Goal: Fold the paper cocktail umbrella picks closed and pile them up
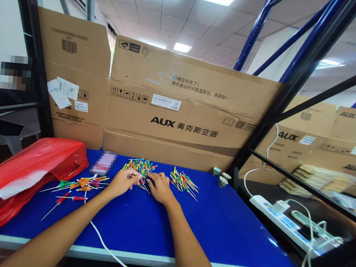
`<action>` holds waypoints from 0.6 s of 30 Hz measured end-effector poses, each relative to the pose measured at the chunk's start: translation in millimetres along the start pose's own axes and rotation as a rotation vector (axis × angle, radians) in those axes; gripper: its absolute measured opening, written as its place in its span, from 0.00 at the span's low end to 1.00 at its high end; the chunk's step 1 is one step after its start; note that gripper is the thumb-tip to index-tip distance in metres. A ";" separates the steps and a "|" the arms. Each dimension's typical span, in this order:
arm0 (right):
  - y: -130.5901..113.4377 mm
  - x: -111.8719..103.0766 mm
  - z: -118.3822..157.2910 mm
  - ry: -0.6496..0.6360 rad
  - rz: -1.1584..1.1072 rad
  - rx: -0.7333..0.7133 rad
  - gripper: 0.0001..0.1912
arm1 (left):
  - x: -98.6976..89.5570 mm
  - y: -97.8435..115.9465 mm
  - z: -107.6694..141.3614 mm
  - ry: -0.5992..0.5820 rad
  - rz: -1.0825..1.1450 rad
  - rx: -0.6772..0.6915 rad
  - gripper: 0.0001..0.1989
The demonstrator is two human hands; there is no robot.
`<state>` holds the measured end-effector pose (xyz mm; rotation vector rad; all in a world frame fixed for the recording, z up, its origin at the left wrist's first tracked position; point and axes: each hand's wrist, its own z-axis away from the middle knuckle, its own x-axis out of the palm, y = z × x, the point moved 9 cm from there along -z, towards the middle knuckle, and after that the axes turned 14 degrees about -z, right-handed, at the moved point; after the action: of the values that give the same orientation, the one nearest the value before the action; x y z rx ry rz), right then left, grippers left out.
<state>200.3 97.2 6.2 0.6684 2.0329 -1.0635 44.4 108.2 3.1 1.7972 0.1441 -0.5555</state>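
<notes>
My left hand (126, 182) is at the front left of a pile of colourful paper-topped sticks (141, 163), its thumb and fingers pinched together; what sits between them is too small to tell. My right hand (159, 186) rests at the pile's right side, fingers curled down near stick ends, its grip partly hidden. Right of it lies a second bunch of coloured sticks (184, 182). On the left are orange and green paper-topped sticks (87, 183) and two red-topped sticks (70, 198).
A red plastic bag (59, 155) covers the left side of the blue table (218, 234). Small cups (223, 181) stand at the back right. Cardboard (173, 120) walls the back. A white cable (101, 237) crosses the front edge; a power strip (285, 221) lies right.
</notes>
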 end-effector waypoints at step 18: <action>-5.7 -12.0 -0.7 0.062 -0.061 -0.005 0.15 | 7.0 3.2 2.7 -0.041 0.010 0.038 0.20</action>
<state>203.1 93.6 18.7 0.6484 2.1202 -1.0848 51.0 103.4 2.3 1.8212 0.0973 -0.5909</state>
